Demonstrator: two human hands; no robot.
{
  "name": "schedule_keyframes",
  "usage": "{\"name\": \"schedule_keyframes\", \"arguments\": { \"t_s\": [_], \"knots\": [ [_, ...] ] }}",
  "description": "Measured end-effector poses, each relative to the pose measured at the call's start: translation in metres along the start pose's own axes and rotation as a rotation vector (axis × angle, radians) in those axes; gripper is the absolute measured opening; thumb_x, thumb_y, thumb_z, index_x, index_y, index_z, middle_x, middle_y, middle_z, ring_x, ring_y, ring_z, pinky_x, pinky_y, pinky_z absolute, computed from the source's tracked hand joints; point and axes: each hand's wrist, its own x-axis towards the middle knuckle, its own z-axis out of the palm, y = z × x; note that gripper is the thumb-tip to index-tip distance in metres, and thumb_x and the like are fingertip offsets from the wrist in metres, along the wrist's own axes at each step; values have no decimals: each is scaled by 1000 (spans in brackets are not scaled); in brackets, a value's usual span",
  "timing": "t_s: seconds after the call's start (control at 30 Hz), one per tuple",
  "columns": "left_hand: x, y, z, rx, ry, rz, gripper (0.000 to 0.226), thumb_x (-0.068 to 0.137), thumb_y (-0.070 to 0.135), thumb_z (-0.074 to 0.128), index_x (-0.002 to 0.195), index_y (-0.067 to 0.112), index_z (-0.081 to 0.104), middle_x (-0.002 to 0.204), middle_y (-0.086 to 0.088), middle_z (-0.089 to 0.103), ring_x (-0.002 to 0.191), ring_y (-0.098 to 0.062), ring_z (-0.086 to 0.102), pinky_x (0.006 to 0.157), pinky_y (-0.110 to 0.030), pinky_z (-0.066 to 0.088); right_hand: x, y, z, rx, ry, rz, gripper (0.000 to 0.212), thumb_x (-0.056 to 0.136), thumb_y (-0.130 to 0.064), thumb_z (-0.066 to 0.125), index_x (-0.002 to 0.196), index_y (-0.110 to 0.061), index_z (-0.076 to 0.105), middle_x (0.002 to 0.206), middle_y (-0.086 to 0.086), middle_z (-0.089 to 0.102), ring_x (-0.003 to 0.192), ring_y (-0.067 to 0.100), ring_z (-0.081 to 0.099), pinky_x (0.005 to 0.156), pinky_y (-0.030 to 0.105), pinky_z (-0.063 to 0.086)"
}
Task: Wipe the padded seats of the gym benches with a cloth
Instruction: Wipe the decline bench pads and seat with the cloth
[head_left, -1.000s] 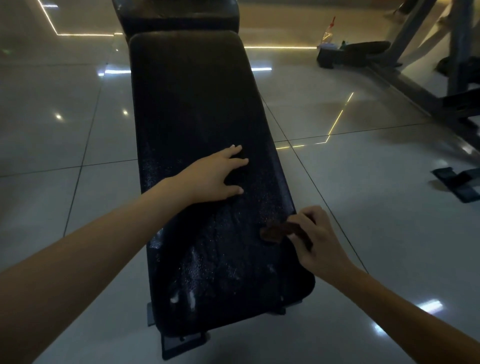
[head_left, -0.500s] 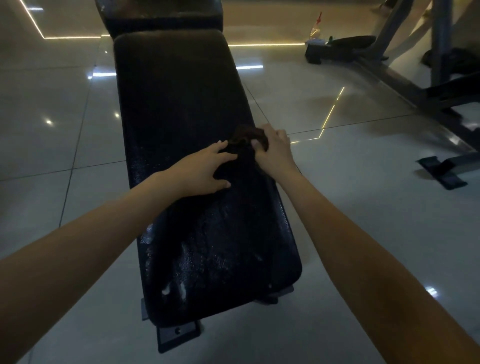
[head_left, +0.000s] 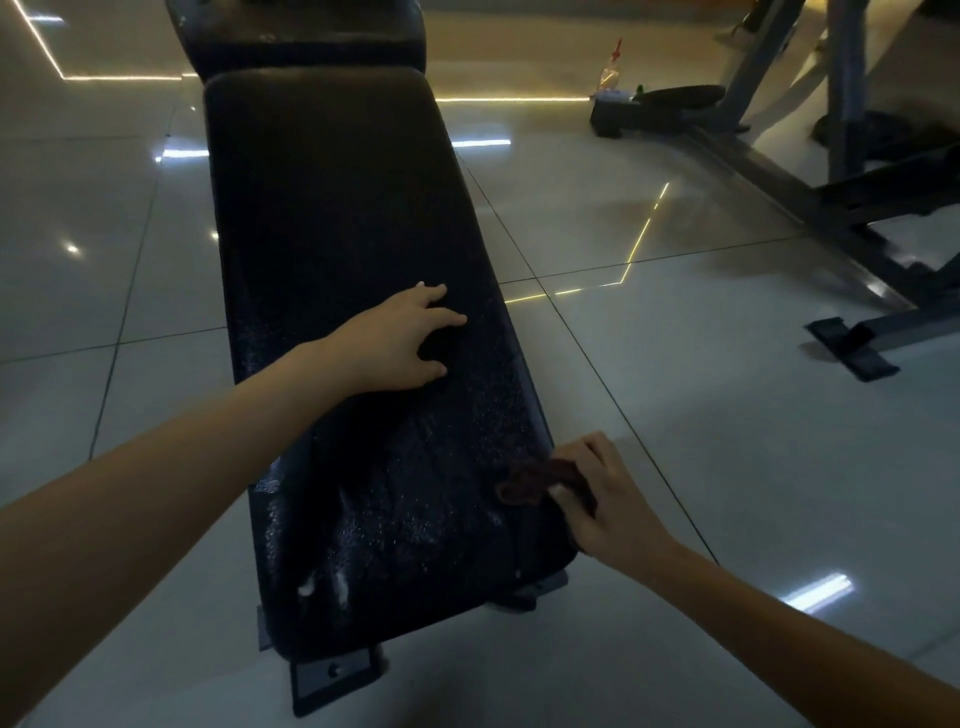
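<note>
At the near right edge of the padded seat: right hand grips a bunched dark-brown cloth, fingers curled round it, and the cloth touches the pad just inside the edge. Left hand lies flat on the pad about mid-length, fingers spread and straight, holding nothing; reads as a brace. The seat's long axis runs away from the camera toward a second pad at the top of the view. From the cloth, nearly all of the seat lies forward and to the left; only a short stretch of the rounded near end lies behind it. A fine wet-looking speckle covers the near half, and two white flecks sit near the end, left of centre. Judgement: wiping is under way, and the next stroke goes either leftward across the near end or forward along the long axis. The right hand is the nearer one to the near end. The left hand sits in the centre lane, so a forward stroke has room only along the right margin, past its fingertips. The right edge drops to the tiled floor, so any drift rightward takes the cloth off the pad. A machine frame stands well apart to the right.
</note>
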Motion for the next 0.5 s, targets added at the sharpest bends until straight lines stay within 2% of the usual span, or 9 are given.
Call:
{"name": "schedule_keyframes", "arguments": {
  "t_s": [0.07,0.13,0.23,0.3,0.37,0.43,0.5],
  "knots": [
    [2,6,5,-4,7,5,64,94,42,59,151,34,30,165,-2,4,151,-24,-4,123,-43,12,1,1,3,34,38,-26,18,97,-32,48,110,-21,52,106,0,40,94,23,48,81,25,44],
    [7,15,10,16,-5,-4,64,95,46,57,152,36,28,165,-2,1,151,-28,-8,122,-50,7,14,1,8,68,111,-4,18,96,-32,49,109,-21,53,105,-4,38,94,21,48,81,22,43],
    [16,24,15,88,-14,-39,76,93,47,58,156,33,16,164,-4,-6,150,-25,-11,120,-54,1,61,-6,15,143,249,195,27,94,-29,53,113,-11,58,107,1,41,95,20,49,80,14,38],
    [20,27,16,99,19,-61,86,92,48,60,157,29,8,164,-7,-9,150,-25,-11,121,-53,2,102,-11,16,181,287,280,24,95,-20,56,116,-8,58,109,5,42,102,25,49,83,22,41],
    [22,27,15,80,41,-81,92,91,47,61,157,24,2,164,-9,-9,150,-27,-10,122,-50,4,138,-14,12,212,287,287,22,96,-15,57,117,-12,57,110,5,41,108,26,47,89,30,44],
    [24,25,12,46,49,-98,95,92,46,62,157,19,-2,164,-10,-8,151,-26,-8,123,-44,5,163,-12,6,225,268,276,21,96,-15,57,117,-15,58,111,5,42,110,24,45,88,28,42],
    [24,22,9,22,42,-106,97,92,46,62,157,17,-4,164,-9,-7,151,-24,-7,121,-38,4,175,-7,0,202,229,267,22,96,-17,56,117,-16,58,109,7,45,106,23,48,79,22,38]
  ]
}}
